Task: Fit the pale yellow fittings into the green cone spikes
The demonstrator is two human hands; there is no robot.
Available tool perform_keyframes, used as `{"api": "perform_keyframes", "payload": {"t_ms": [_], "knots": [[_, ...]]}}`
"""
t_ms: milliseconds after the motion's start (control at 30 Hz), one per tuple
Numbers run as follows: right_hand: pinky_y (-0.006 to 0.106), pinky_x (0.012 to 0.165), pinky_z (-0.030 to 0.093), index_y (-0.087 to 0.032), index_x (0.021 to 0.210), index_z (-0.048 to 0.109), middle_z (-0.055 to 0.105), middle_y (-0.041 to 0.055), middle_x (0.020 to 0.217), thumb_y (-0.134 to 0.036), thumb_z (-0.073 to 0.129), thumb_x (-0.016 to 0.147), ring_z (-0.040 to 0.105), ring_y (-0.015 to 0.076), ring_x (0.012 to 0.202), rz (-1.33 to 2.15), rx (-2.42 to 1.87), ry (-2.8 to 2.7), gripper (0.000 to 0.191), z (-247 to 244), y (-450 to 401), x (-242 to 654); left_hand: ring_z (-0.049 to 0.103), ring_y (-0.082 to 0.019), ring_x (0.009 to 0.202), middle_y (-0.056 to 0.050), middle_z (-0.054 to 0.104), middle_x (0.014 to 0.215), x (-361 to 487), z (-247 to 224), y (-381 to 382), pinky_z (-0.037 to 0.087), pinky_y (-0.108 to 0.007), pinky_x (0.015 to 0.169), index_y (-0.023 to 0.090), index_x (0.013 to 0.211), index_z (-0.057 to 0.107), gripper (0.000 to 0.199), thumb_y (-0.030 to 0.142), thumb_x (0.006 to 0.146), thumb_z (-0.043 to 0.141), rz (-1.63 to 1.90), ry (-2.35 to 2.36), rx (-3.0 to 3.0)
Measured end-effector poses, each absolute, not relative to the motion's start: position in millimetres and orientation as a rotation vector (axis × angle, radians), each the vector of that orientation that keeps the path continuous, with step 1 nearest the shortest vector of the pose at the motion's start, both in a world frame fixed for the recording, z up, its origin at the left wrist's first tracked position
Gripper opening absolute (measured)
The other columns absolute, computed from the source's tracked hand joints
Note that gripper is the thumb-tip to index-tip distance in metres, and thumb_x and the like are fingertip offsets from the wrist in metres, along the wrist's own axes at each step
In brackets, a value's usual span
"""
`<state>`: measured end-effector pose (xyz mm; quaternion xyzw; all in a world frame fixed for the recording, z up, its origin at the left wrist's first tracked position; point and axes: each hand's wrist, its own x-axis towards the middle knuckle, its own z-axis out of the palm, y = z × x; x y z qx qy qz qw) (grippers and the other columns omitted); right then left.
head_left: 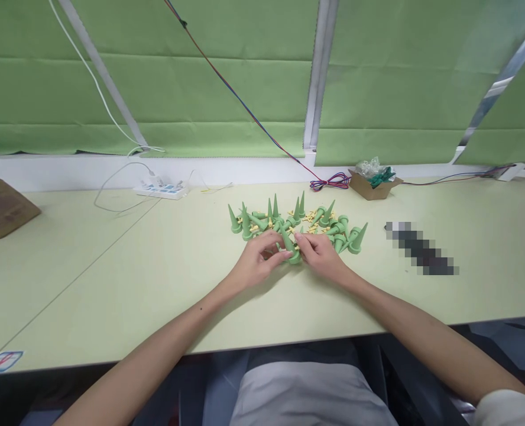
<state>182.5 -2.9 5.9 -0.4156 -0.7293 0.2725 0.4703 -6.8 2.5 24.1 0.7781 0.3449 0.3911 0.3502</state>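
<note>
Between the thumb and fingers of my left hand [262, 258] is a green plastic cone-shaped spike [289, 245], point up, its wide collar low over the table. Close by on the right, my right hand [319, 253] is pinched shut beside the top half of that spike. Whatever sits in its fingertips is too small and covered to make out. Just beyond both hands spreads a loose pile of similar green spikes [246, 223], some upright on their collars and others lying down. Small yellow plastic pieces [310, 216] are scattered among them.
A small cardboard box [375, 190] with clear and green plastic stands at the back, beside coiled red and blue wire [331, 181]. A white power strip [161, 189] lies back left, a brown paper bag [3, 207] far left. A blurred-out dark object [422, 248] lies right.
</note>
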Motion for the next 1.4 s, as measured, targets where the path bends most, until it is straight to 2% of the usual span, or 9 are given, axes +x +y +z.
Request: {"api": "perform_keyframes", "payload": {"t_ms": [233,333,433,600,900,1167,1233,1333,1400], "knots": [[0.027,0.051,0.030,-0.022,0.064,0.037,0.037,-0.0034,0.056,-0.055,0.041,0.100,0.035,0.0116,0.053,0.710,-0.988,-1.637,0.050,2.7,-0.1,181.6,0.054,-0.011,0.067,-0.004,0.058,0.101,-2.6,21.2,1.9,0.044,-0.024,0.058,0.020,0.098,0.058,0.022,0.039,0.089,0.064,1.111,0.972,1.951],[0.027,0.051,0.030,-0.022,0.066,0.039,0.040,-0.0034,0.058,-0.055,0.043,0.100,0.036,0.0117,0.053,0.725,-0.977,-1.598,0.048,2.7,0.4,182.4,0.052,-0.011,0.058,0.000,0.057,0.078,-2.8,24.1,2.1,0.041,-0.023,0.053,0.019,0.087,0.055,0.027,0.046,0.091,0.060,1.097,0.996,1.856],[0.027,0.052,0.032,-0.021,0.068,0.042,0.043,-0.0032,0.060,-0.054,0.045,0.100,0.038,0.0114,0.054,0.737,-0.957,-1.596,0.046,2.6,0.1,182.8,0.049,-0.011,0.048,0.002,0.048,0.058,-3.7,25.7,5.1,0.039,-0.024,0.048,0.017,0.074,0.057,0.045,0.056,0.095,0.050,0.954,0.950,1.737],[0.027,0.053,0.031,-0.021,0.071,0.045,0.043,-0.0037,0.061,-0.051,0.046,0.100,0.038,0.0110,0.054,0.751,-0.921,-1.657,0.042,2.3,-1.2,183.5,0.053,-0.011,0.050,-0.003,0.055,0.064,-4.9,22.5,10.2,0.040,-0.024,0.044,0.013,0.075,0.063,0.056,0.065,0.091,0.052,0.758,0.837,1.498],[0.026,0.052,0.031,-0.021,0.077,0.047,0.043,-0.0043,0.061,-0.047,0.044,0.102,0.037,0.0112,0.052,0.767,-0.878,-1.718,0.036,2.5,-2.2,184.9,0.052,-0.009,0.048,0.000,0.056,0.061,-7.4,25.4,7.6,0.040,-0.023,0.048,0.015,0.073,0.057,0.048,0.061,0.085,0.063,0.743,0.830,1.531],[0.028,0.052,0.030,-0.022,0.069,0.038,0.041,-0.0041,0.058,-0.048,0.040,0.103,0.036,0.0113,0.052,0.748,-0.905,-1.734,0.043,2.3,-2.1,185.1,0.048,-0.010,0.047,0.004,0.051,0.054,-7.5,27.0,4.6,0.039,-0.024,0.050,0.017,0.081,0.057,0.034,0.049,0.084,0.069,0.761,0.865,1.683],[0.028,0.052,0.030,-0.021,0.066,0.037,0.039,-0.0041,0.056,-0.049,0.038,0.103,0.036,0.0111,0.050,0.737,-0.932,-1.730,0.047,3.3,-2.3,184.6,0.046,-0.009,0.047,0.005,0.050,0.057,-6.7,23.0,5.0,0.040,-0.024,0.050,0.018,0.084,0.058,0.031,0.045,0.082,0.073,0.832,0.910,1.794],[0.029,0.051,0.030,-0.021,0.060,0.035,0.038,-0.0038,0.050,-0.053,0.036,0.103,0.036,0.0109,0.047,0.754,-0.943,-1.696,0.053,4.6,-2.9,183.2,0.054,-0.010,0.062,0.000,0.056,0.084,-5.4,14.5,7.3,0.047,-0.024,0.057,0.018,0.093,0.061,0.031,0.040,0.078,0.077,1.049,0.936,1.953],[0.029,0.050,0.030,-0.022,0.057,0.034,0.038,-0.0037,0.047,-0.055,0.036,0.102,0.036,0.0106,0.045,0.766,-0.946,-1.672,0.056,5.0,-3.4,182.1,0.055,-0.011,0.066,-0.001,0.056,0.091,-4.7,9.8,9.0,0.049,-0.024,0.057,0.018,0.100,0.062,0.032,0.039,0.079,0.075,1.086,0.928,2.006]]}}
